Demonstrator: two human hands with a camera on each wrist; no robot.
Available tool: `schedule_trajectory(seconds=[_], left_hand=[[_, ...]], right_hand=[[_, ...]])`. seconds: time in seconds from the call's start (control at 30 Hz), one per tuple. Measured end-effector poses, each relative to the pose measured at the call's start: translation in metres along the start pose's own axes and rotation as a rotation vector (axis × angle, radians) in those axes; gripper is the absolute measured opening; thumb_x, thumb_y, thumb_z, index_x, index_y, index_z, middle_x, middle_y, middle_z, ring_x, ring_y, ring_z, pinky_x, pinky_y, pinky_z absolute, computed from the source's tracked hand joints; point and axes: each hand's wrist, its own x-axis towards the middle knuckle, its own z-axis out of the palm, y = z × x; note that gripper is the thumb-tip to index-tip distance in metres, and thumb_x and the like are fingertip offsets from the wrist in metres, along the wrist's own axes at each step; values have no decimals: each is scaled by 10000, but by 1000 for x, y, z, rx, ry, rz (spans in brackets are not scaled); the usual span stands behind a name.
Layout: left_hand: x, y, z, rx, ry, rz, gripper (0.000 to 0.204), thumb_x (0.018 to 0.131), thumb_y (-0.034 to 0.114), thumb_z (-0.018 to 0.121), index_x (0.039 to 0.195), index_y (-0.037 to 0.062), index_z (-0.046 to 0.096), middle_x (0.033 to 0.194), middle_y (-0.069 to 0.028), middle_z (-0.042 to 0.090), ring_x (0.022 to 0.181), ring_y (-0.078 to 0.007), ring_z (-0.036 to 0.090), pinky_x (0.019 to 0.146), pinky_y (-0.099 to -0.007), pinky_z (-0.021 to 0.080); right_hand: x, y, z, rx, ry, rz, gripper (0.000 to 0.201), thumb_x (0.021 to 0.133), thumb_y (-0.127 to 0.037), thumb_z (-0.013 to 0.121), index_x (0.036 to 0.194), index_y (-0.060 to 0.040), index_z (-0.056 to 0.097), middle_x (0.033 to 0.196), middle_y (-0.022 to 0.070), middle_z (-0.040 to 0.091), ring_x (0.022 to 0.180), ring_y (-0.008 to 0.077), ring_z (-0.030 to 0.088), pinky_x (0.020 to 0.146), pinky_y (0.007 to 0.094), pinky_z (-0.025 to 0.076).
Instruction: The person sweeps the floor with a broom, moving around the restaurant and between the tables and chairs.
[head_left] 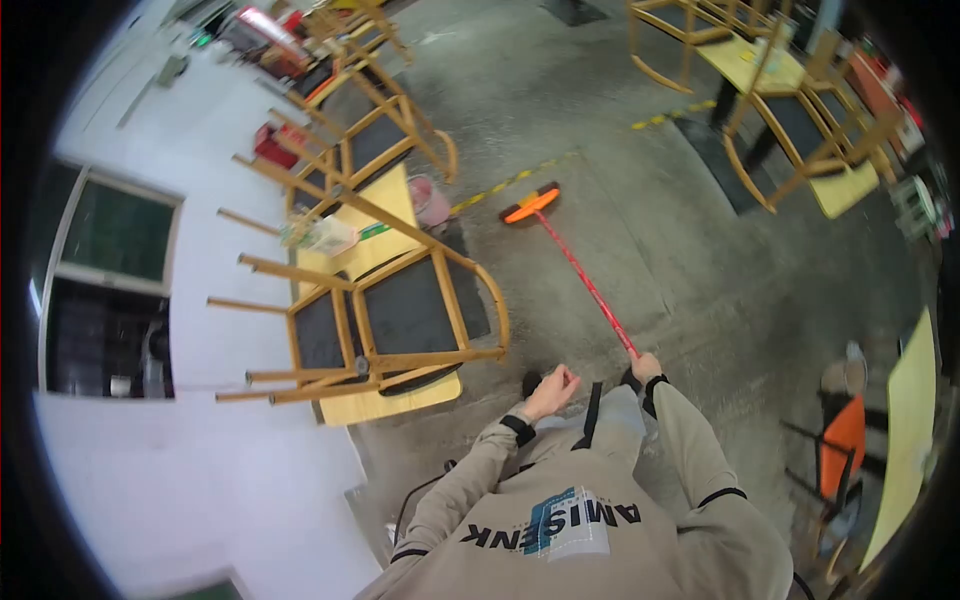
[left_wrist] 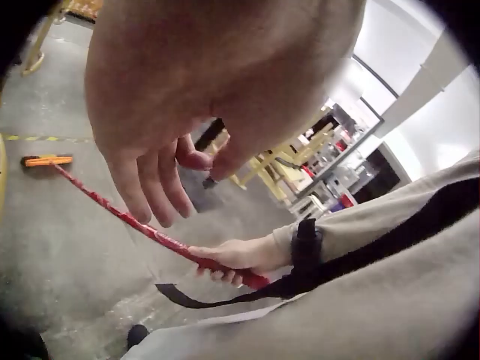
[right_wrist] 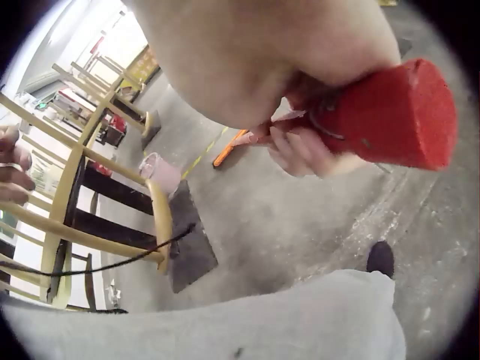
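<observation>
My right hand (head_left: pixel 647 367) grips the end of a long red handle (head_left: pixel 590 283) in front of my right hip. At its far end an orange broom head (head_left: pixel 531 203) with a dark edge lies on the grey floor. In the right wrist view the thick red butt of the handle (right_wrist: pixel 397 116) sticks out of the fist, with fingers (right_wrist: pixel 304 150) wrapped round it. My left hand (head_left: pixel 552 393) hangs before my waist, loosely curled and holding nothing. In the left wrist view its fingers (left_wrist: pixel 154 184) droop over the handle, apart from it.
Wooden chairs (head_left: pixel 410 310) rest upturned on a yellow table (head_left: pixel 340 262) at left, with a pink bucket (head_left: pixel 430 203) beside it. More upturned chairs (head_left: pixel 790 130) stand at the back right. An orange chair (head_left: pixel 842 445) is at right. Yellow-black tape (head_left: pixel 510 183) marks the floor.
</observation>
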Motion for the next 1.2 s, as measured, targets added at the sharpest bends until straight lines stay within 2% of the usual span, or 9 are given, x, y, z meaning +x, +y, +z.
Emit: schedule_trajectory(seconds=[0.17,0.5,0.57,0.8,0.9,0.93,0.97,1.03,1.2], left_hand=[[6,-45,-14,-20,-181,285,278,883,272,541,938,8,475,814,-182,619,785,-337,613,687,-397,466],[-50,-105,-37,113,-393,371,357,891,298,528,1091,7,471,983,-177,630,912,-311,620,788,-388,474],[-61,-127,-31,199,-472,278,389,878,349,524,1074,15,487,964,-198,634,907,-365,610,772,-431,473],[-110,-239,-1,606,-708,453,368,868,372,510,993,29,559,964,-188,634,909,-380,597,763,-449,470],[-139,-309,15,715,-794,840,288,898,297,455,968,59,602,961,-174,625,985,-337,560,852,-430,442],[-152,-328,16,729,-822,1101,277,909,270,429,971,76,616,991,-143,622,1010,-324,547,873,-425,438],[-167,-344,19,730,-855,1115,277,909,270,429,971,76,616,991,-143,622,1010,-324,547,873,-425,438],[-207,-349,16,885,-956,958,306,914,300,410,1000,97,621,1026,-121,618,1029,-327,538,878,-431,437],[-256,-393,18,1235,-1527,1032,424,932,394,323,1018,114,629,998,-147,635,984,-330,573,862,-428,448]], right_hand=[[-76,-14,59,88,44,115,580,864,-551,436,1026,-30,631,1019,255,609,1018,401,562,867,464,452],[-184,-58,189,201,110,240,550,840,-563,474,1027,-80,655,1030,204,629,1000,368,589,851,446,470],[-207,-49,219,225,101,252,547,834,-568,479,1034,-91,657,1043,193,630,1012,360,587,862,442,466],[-362,-37,365,503,145,385,560,820,-593,469,1062,-116,637,1065,167,626,1027,350,576,859,443,458],[-429,-50,436,665,181,466,563,817,-594,473,1020,-97,642,1036,182,627,1004,357,581,840,441,463],[-452,-54,457,668,188,495,564,816,-595,474,1010,-94,644,1013,186,632,989,361,587,835,440,465],[-473,-55,472,658,202,522,565,815,-597,475,1001,-90,646,989,190,637,974,364,593,830,438,467],[-512,-56,511,718,195,560,592,802,-611,490,933,-60,664,938,213,640,939,379,602,809,454,472],[-605,-81,593,985,202,586,571,803,-570,554,858,-19,693,619,138,617,634,253,639,610,347,476]])
